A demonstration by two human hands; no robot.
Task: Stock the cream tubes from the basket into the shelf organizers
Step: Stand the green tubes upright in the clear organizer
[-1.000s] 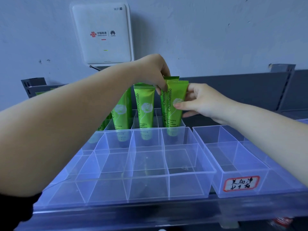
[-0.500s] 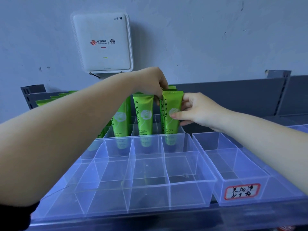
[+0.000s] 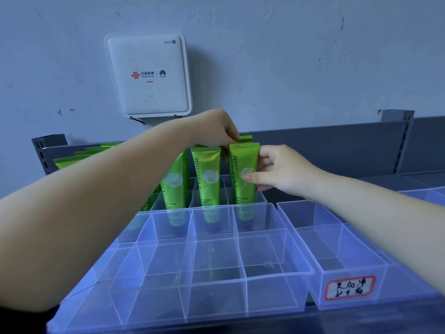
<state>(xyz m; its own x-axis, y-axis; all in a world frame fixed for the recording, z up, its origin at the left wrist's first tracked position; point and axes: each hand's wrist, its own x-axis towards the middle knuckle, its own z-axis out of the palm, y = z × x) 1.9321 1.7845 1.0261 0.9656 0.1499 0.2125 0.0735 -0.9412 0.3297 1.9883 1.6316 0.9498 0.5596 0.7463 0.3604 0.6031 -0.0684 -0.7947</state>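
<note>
Nearest, right: clear bin (image 3: 342,259) front carries red-bordered handwritten label (image 3: 349,287), characters unreadable. Left of it, divided clear organizer (image 3: 216,297), near cells free. Far row: green tubes printed "Chamomile", upright. Right hand (image 3: 279,172) pinches rightmost tube (image 3: 243,174); left hand (image 3: 216,131) grips tube tops behind. Far wall: white router (image 3: 148,75), "WiFi 7", China Unicom, Huawei.

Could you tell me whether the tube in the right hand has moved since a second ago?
Yes: the tube has sunk lower into the clear organizer, against its rim.
</note>
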